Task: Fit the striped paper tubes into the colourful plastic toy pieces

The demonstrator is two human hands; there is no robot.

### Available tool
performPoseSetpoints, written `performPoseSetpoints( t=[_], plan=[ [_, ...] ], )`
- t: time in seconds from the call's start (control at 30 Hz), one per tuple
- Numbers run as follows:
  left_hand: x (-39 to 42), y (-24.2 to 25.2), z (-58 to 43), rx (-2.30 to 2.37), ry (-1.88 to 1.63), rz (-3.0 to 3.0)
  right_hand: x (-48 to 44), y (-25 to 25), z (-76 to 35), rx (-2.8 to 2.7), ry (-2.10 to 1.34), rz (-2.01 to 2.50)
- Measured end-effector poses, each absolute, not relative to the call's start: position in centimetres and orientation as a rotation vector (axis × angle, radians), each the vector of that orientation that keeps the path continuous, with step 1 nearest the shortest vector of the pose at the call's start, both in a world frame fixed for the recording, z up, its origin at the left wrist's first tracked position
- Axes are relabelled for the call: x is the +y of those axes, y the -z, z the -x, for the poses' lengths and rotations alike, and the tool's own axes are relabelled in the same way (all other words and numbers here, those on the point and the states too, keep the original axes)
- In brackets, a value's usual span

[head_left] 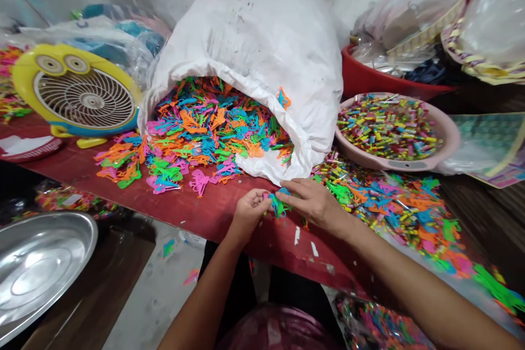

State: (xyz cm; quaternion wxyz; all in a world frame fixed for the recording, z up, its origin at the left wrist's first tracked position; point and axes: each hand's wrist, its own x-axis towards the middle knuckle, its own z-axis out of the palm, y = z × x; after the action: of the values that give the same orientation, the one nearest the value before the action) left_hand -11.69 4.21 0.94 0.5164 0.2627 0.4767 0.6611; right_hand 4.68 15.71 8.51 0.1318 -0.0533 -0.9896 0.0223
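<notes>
A long desk with a red, worn top runs across the scene against a stained pale wall. On it a huge, bulging white woven sack lies on its side, its mouth turned toward the person. A dense heap of orange, blue, green and pink flat plastic pieces fills the mouth and spills onto the desk in front and to the left. Behind the sack on the right stands a wide red plastic tub with clear bags in it. At the lower left, below the desk's level, sits a shiny round metal basin. Right of the sack, a round pale pink plastic basin holds many small multicoloured cylinders; more cylinders and plastic pieces lie scattered in front of it. On the left stands a yellow and blue fan with two round eyes, and beside it lies a low red plastic basket with white material inside.

The hands meet over the desk's front edge, just before the sack's mouth. The left hand has its thumb and forefinger closed on the pinkish end of a small blue and green plastic cluster. The right hand, palm down, pinches the blue part of that cluster between thumb and fingers; how its parts join is too small to tell. Near the right wrist, two narrow white scraps lie on the red top.
</notes>
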Motion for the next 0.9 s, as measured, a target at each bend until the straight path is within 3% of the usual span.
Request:
performPoseSetpoints(
  t=[0.13,0.4,0.6,0.73,0.9],
  plan=[
    [4.6,-0.5,11.5,1.175,-1.656,-0.627,15.9,-6.5,-5.4,-2.832,-0.074,0.317],
    [5.0,0.7,12.0,1.341,-1.794,-0.668,13.2,-3.4,-5.8,-2.195,-0.965,0.917],
    [4.9,1.3,12.0,1.446,-1.786,-0.798,13.0,-3.2,-5.8,-1.659,-1.397,1.034],
    [4.9,1.3,11.6,1.497,-1.739,-1.16,11.7,-3.2,-3.5,-1.491,-1.495,0.922],
    [4.7,1.0,11.6,1.56,-1.703,-1.278,10.6,-2.7,-1.9,-1.656,-1.36,1.001]
  ],
)
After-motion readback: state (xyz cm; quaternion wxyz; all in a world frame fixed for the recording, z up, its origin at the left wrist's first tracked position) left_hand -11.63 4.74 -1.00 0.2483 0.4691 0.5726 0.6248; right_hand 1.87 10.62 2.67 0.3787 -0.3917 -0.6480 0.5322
